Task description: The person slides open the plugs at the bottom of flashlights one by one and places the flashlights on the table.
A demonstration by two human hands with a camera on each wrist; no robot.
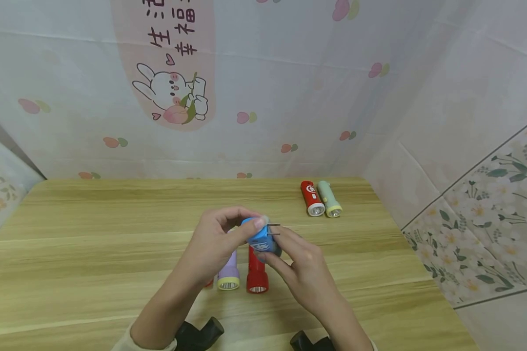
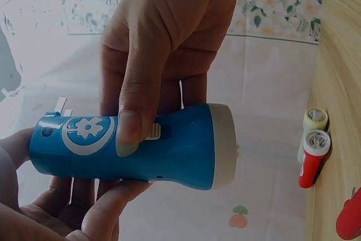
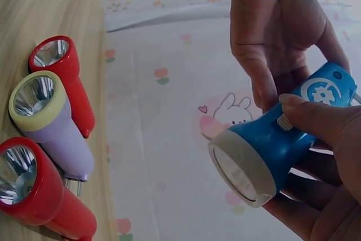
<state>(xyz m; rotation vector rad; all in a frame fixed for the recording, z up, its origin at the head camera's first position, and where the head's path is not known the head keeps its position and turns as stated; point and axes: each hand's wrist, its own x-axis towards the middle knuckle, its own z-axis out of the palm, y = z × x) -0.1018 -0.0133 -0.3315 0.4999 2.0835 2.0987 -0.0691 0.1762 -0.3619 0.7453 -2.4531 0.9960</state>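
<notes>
Both hands hold a blue flashlight (image 1: 261, 241) above the middle of the table, its tail end up. It has a cream head ring (image 2: 224, 146), a white flower emblem and two metal prongs (image 1: 274, 229) sticking out beside the tail. My left hand (image 1: 212, 243) pinches the tail end, thumb on top. The right hand (image 1: 305, 268) grips the body, and its thumb (image 3: 316, 118) rests by the cream slide switch (image 2: 153, 132). Below, a red flashlight (image 1: 257, 280) and a lilac one with a yellow rim (image 1: 228, 274) lie with lenses toward me; another red flashlight (image 1: 209, 283) is mostly hidden by my left wrist.
A small red flashlight (image 1: 311, 195) and a pale green one (image 1: 329, 197) lie side by side at the table's back right. A printed curtain (image 1: 263, 87) hangs behind the wooden table (image 1: 92, 243). Black wrist mounts (image 1: 199, 335) show at the bottom edge.
</notes>
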